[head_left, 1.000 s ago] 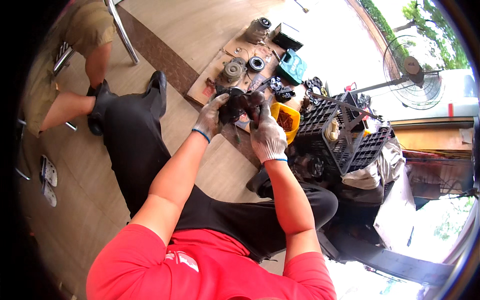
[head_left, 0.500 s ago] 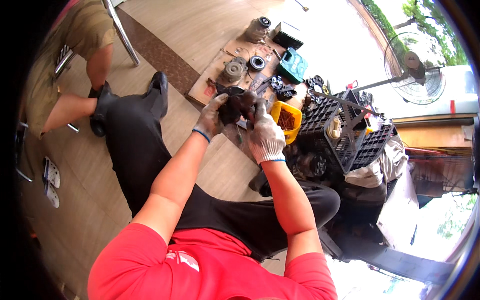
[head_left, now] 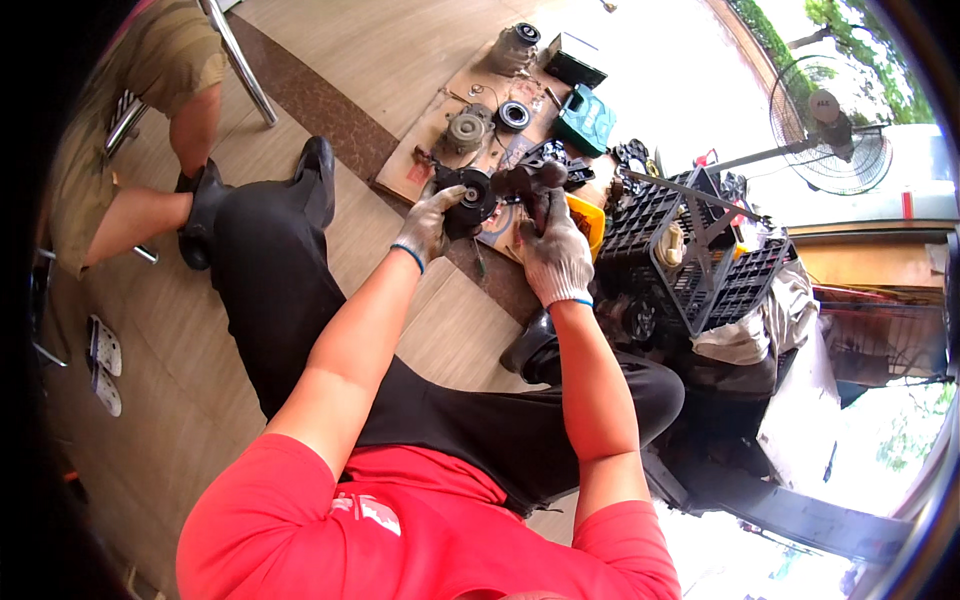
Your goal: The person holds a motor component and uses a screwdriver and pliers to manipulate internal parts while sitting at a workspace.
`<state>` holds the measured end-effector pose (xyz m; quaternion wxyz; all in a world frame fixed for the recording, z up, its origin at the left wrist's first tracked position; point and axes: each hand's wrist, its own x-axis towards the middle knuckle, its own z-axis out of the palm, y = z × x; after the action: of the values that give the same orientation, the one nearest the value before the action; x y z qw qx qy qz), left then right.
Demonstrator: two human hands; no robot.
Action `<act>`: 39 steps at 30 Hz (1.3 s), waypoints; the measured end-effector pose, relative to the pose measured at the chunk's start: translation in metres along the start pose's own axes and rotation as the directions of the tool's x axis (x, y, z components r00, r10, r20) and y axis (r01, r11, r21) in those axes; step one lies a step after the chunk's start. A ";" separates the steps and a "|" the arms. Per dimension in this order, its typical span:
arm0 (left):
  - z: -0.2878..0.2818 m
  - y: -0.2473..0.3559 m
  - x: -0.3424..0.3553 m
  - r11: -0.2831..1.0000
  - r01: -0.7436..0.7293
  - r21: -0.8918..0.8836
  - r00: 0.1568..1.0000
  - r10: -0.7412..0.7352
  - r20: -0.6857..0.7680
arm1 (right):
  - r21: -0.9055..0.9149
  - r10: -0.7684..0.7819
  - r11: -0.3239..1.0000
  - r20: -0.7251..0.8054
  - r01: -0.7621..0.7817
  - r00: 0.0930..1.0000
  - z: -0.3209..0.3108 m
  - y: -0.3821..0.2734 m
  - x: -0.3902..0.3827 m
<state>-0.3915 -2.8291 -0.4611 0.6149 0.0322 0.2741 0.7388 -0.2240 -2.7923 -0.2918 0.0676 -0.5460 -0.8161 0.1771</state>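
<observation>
My gloved left hand [head_left: 432, 225] grips a black round part [head_left: 470, 200] with a metal centre facing up, and a short green-tipped piece hangs below it. My gloved right hand [head_left: 555, 250] is closed on a dark hammer [head_left: 530, 178], its head raised just right of and above the round part. Beyond both hands a cardboard sheet [head_left: 410, 170] bears a dull metal housing [head_left: 467, 130], a bearing-like ring [head_left: 513, 115], a teal case [head_left: 585, 120] and several dark parts. A yellow container [head_left: 593, 228] is partly hidden behind my right hand.
Black crates [head_left: 690, 280] with cloth stand to my right, below a standing fan [head_left: 830, 120]. Another person's bare leg [head_left: 150, 215] and black shoe are at the left, by a metal chair [head_left: 245, 65]. White clogs [head_left: 105, 365] lie on the tiled floor.
My right hand has moved right with the hammer, separating its head from the round part, whose centre now shows. My left hand has shifted slightly right and turned the part.
</observation>
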 end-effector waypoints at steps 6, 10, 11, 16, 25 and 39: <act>-0.006 -0.013 0.016 1.000 -0.007 0.004 0.990 0.007 -0.144 | -0.088 -0.016 0.996 -0.022 0.014 1.000 0.021 0.009 0.006; -0.013 -0.023 0.027 0.999 -0.054 -0.008 0.993 0.052 -0.109 | -0.157 -0.121 0.982 -0.125 0.101 0.985 0.045 0.011 0.008; -0.012 -0.026 0.029 0.999 -0.046 -0.030 0.993 0.042 -0.108 | -0.226 -0.112 0.969 -0.029 0.102 0.993 0.048 0.011 0.012; -0.015 -0.027 0.023 1.000 0.007 -0.009 0.989 -0.008 -0.148 | -0.271 -0.097 0.958 -0.008 0.091 0.995 0.047 0.015 0.023; -0.032 -0.035 0.041 0.989 0.044 -0.140 0.997 -0.052 -0.056 | -0.305 -0.139 0.942 0.033 0.143 0.990 0.050 0.007 0.019; -0.021 -0.030 0.024 1.000 -0.017 -0.011 0.993 0.015 -0.117 | -0.349 -0.144 0.925 0.037 0.147 0.989 0.051 0.006 0.013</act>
<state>-0.3790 -2.8119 -0.4989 0.5921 -0.0124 0.3048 0.7459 -0.2394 -2.7895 -0.3423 -0.0222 -0.4862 -0.8732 0.0259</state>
